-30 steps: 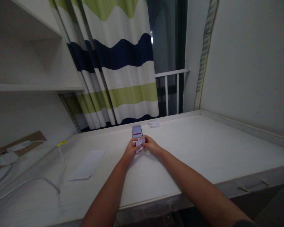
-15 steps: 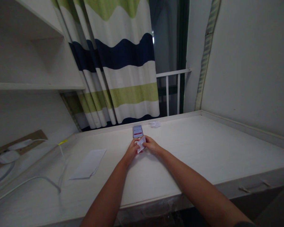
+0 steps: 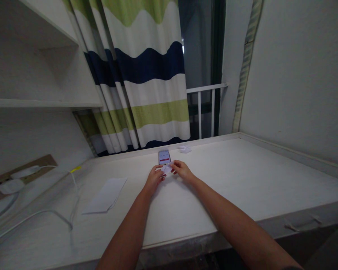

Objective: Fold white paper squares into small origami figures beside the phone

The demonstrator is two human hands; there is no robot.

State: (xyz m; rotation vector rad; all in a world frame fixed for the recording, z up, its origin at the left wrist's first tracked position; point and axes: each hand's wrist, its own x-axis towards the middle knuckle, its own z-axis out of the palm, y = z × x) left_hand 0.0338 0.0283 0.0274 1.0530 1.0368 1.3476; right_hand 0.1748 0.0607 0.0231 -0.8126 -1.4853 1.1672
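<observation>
A small folded piece of white paper (image 3: 166, 168) is held between my two hands, just above the desk. My left hand (image 3: 154, 178) pinches its left side, thumb on top. On the right side, my right hand (image 3: 183, 170) grips it between thumb and fingers. Right behind the paper lies a smartphone (image 3: 165, 156) with its screen lit, showing a red bar. Crumpled or folded white paper (image 3: 185, 149) rests near the back edge, to the right of the phone.
Several white sheets (image 3: 105, 195) lie stacked on the desk (image 3: 242, 180) at left. A white cable (image 3: 45, 212) and a power strip with plugs (image 3: 11, 183) are at far left. Behind hangs a striped curtain (image 3: 154, 90) beside a white railing (image 3: 207, 88).
The folded paper has turned from upright and pointed to a flatter, more sideways position. My hands have moved slightly apart, with the left shifting a little leftward.
</observation>
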